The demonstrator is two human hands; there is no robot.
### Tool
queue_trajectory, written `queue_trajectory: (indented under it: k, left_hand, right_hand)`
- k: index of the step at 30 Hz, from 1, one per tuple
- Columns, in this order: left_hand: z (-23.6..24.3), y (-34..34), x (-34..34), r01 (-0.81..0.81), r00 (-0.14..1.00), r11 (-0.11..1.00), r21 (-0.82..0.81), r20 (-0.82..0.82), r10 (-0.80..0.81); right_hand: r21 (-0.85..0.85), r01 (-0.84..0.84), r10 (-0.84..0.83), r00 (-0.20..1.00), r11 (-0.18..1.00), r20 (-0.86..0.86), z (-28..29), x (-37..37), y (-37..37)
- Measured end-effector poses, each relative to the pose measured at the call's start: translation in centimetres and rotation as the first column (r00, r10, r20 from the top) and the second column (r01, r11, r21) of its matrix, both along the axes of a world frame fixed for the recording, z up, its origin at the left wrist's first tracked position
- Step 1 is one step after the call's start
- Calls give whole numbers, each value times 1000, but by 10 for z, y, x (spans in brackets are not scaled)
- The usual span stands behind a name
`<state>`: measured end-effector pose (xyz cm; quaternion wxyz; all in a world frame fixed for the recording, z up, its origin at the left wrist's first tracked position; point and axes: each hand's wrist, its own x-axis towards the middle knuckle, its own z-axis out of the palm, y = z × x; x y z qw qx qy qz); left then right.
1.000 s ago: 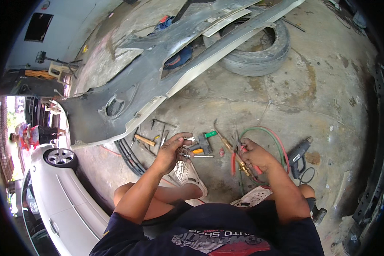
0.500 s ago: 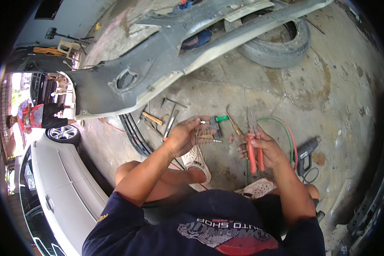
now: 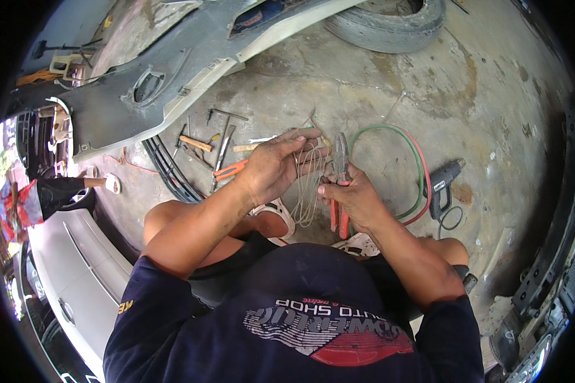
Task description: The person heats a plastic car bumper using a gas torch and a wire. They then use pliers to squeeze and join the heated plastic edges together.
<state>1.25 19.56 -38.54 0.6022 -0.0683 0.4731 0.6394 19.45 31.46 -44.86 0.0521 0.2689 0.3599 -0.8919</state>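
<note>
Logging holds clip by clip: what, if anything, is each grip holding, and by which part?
Right grip: red-handled pliers, held by the handles. Left grip: a loose bundle of thin wire, held near the top of its loops.

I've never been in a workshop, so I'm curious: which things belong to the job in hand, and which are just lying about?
In hand:
wire, in the left hand
pliers, in the right hand

Seemingly just lying about:
heat gun
hoses
tire
wooden-handled tool
</note>
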Motion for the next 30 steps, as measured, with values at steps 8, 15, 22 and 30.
queue_trajectory:
  k: [8,15,22,30]
  left_hand:
    - [6,14,8,349,892,901,-259,-203,-404]
    - [-4,8,6,365,870,895,-257,-248,-426]
    - [-4,3,4,400,778,857,-325,-374,-505]
    - [3,3,31,226,504,894,-387,-739,-447]
  right_hand:
    - [72,229,-232,972,971,37,8,2,20]
    - [60,264,-267,963,963,48,17,-1,28]
    - [8,203,-203,976,979,75,8,-2,30]
    - [-110,239,-231,970,965,76,3,-1,36]
